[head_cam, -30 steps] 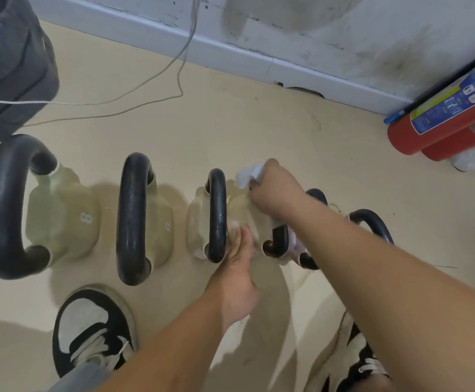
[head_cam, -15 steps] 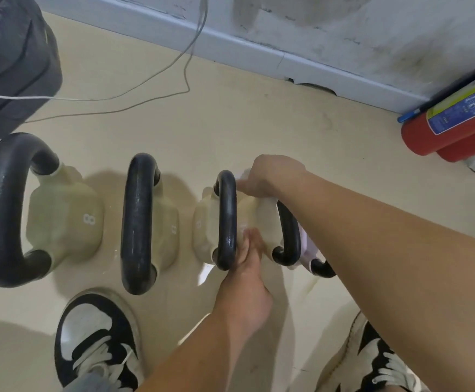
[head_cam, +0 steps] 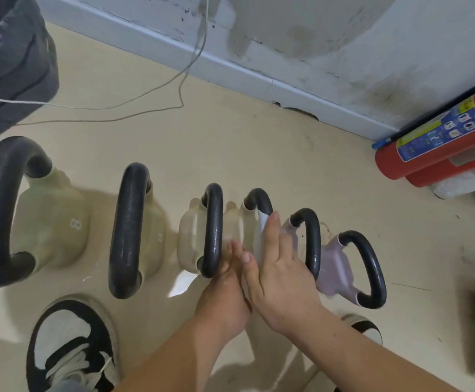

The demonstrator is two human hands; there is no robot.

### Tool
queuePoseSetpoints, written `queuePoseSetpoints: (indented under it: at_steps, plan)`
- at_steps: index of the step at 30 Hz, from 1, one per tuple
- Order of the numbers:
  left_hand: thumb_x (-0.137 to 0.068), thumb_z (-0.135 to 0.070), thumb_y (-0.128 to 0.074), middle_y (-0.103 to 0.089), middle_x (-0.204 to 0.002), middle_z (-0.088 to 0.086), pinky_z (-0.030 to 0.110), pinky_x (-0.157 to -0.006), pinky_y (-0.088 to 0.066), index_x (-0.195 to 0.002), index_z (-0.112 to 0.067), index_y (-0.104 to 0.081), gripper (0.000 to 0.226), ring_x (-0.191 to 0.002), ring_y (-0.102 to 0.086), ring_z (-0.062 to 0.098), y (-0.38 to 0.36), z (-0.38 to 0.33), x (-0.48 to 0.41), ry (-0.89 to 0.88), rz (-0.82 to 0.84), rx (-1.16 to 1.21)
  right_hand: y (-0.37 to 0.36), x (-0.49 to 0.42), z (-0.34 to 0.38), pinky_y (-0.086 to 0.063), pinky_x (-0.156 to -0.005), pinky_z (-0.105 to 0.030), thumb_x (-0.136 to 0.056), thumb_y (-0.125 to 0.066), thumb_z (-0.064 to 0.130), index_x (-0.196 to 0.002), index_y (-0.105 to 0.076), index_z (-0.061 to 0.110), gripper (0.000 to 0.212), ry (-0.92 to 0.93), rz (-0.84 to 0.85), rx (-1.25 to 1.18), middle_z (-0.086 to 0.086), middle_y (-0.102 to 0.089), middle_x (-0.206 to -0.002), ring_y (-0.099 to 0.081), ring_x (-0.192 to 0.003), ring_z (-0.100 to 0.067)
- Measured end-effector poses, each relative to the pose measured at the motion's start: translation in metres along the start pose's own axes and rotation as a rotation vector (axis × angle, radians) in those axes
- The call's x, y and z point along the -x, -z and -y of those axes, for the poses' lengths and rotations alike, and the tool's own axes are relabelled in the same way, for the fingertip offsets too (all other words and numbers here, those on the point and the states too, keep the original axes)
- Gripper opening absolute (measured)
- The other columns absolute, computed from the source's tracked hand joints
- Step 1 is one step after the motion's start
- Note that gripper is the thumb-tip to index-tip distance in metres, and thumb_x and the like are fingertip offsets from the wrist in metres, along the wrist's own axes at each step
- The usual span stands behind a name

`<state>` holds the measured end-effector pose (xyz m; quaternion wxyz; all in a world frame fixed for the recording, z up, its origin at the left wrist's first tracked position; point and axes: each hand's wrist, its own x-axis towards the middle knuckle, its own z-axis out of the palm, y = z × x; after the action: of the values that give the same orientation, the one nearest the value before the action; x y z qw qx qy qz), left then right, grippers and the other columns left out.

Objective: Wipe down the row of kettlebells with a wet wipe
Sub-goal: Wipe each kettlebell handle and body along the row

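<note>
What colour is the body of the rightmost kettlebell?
The rightmost kettlebell has a pale lilac body, clearest in the head view.

We take place for small gym or training corner. We see row of kettlebells [head_cam: 52, 222] on beige floor [head_cam: 230, 154], black handles, one body marked 8. Red fire extinguisher [head_cam: 440, 148] lies by stained white wall [head_cam: 343, 38]. Thin cable [head_cam: 134, 100] trails over floor. Sport shoe [head_cam: 69, 343] at bottom. Dark bulky thing [head_cam: 7, 66] at upper left; we cannot tell what.

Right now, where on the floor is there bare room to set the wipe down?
Widest bare floor lies between the kettlebell row and the baseboard, right of the cable, left of the fire extinguisher. Crowded: gaps within that row, where left hand and right hand meet.
</note>
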<state>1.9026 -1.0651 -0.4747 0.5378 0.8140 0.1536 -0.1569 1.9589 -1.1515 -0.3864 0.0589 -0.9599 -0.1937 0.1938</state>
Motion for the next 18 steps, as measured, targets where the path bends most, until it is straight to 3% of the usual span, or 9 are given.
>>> queuePoseSetpoints:
  at_steps: [2, 4, 6, 8, 10, 13, 15, 18]
  plan:
    - [-0.096, -0.012, -0.054, 0.0, -0.172, -0.011, 0.023, -0.12, -0.022, -0.164, -0.026, 0.0, 0.088, -0.156, -0.018, 0.011, 0.002, -0.001, 0.0, 0.02, -0.002, -0.003, 0.006, -0.016, 0.002, -0.045, -0.103, -0.042, -0.105, -0.017, 0.056, -0.165, 0.014, 0.017, 0.078, 0.001, -0.039, 0.011, -0.013, -0.034, -0.153, -0.045, -0.136, -0.032]
    - [-0.09, -0.001, -0.048, 0.01, -0.169, -0.024, 0.025, -0.119, -0.031, -0.163, -0.036, 0.006, 0.097, -0.155, -0.018, 0.007, 0.005, -0.002, 0.001, 0.051, 0.029, 0.05, 0.015, -0.043, 0.006, -0.048, -0.083, -0.041, -0.104, -0.033, 0.042, -0.164, 0.003, 0.013, 0.076, 0.011, -0.045, 0.105, -0.012, -0.044, -0.135, -0.056, -0.112, -0.035]
    - [-0.087, 0.005, -0.041, 0.02, -0.164, -0.031, 0.024, -0.118, -0.032, -0.161, -0.041, 0.009, 0.101, -0.156, -0.012, 0.003, 0.008, -0.003, 0.004, 0.065, 0.04, 0.078, 0.028, -0.077, 0.016, -0.042, -0.069, -0.039, -0.101, -0.045, 0.02, -0.155, -0.022, 0.011, 0.059, -0.044, 0.019, 0.173, -0.012, -0.047, -0.124, -0.054, -0.091, -0.033]
    - [-0.084, 0.008, -0.038, 0.025, -0.162, -0.031, 0.021, -0.117, -0.03, -0.16, -0.042, 0.013, 0.105, -0.156, -0.007, 0.002, 0.009, -0.004, 0.005, 0.071, 0.038, 0.079, 0.041, -0.113, 0.03, -0.041, -0.069, -0.038, -0.097, -0.047, 0.009, -0.131, -0.048, 0.011, 0.034, -0.11, 0.129, 0.223, -0.01, -0.051, -0.11, -0.05, -0.086, -0.029]
    - [-0.083, 0.01, -0.038, 0.028, -0.16, -0.031, 0.021, -0.118, -0.03, -0.158, -0.043, 0.017, 0.107, -0.156, -0.007, 0.003, 0.009, -0.005, 0.006, 0.073, 0.039, 0.076, 0.045, -0.145, 0.037, -0.043, -0.072, -0.035, -0.096, -0.049, 0.009, -0.117, -0.06, 0.012, 0.024, -0.101, 0.258, 0.324, -0.004, -0.051, -0.09, -0.053, -0.087, -0.027]
    - [-0.086, 0.01, -0.037, 0.023, -0.162, -0.033, 0.025, -0.119, -0.028, -0.15, -0.053, 0.026, 0.109, -0.155, -0.017, 0.008, 0.007, -0.007, 0.006, 0.111, 0.027, 0.096, 0.039, -0.17, 0.042, -0.046, -0.074, -0.035, -0.094, -0.048, 0.011, -0.097, -0.064, 0.012, 0.016, -0.079, 0.37, 0.432, -0.001, -0.054, -0.082, -0.057, -0.08, -0.024]
    - [-0.093, 0.004, -0.039, 0.017, -0.167, -0.026, 0.026, -0.118, -0.029, -0.15, -0.049, 0.029, 0.103, -0.155, -0.021, 0.012, 0.003, -0.005, 0.005, 0.082, -0.012, 0.066, 0.035, -0.178, 0.043, -0.046, -0.074, -0.034, -0.093, -0.047, 0.013, -0.081, -0.057, 0.016, 0.016, -0.082, 0.396, 0.49, 0.0, -0.056, -0.082, -0.054, -0.071, -0.02]
    - [-0.094, 0.0, -0.041, 0.015, -0.168, -0.024, 0.025, -0.118, -0.028, -0.156, -0.044, 0.021, 0.098, -0.155, -0.02, 0.012, 0.001, 0.0, 0.003, 0.066, -0.011, 0.036, 0.033, -0.181, 0.042, -0.045, -0.072, -0.032, -0.092, -0.048, 0.013, -0.079, -0.054, 0.018, 0.015, -0.121, 0.353, 0.46, 0.001, -0.058, -0.083, -0.052, -0.067, -0.017]
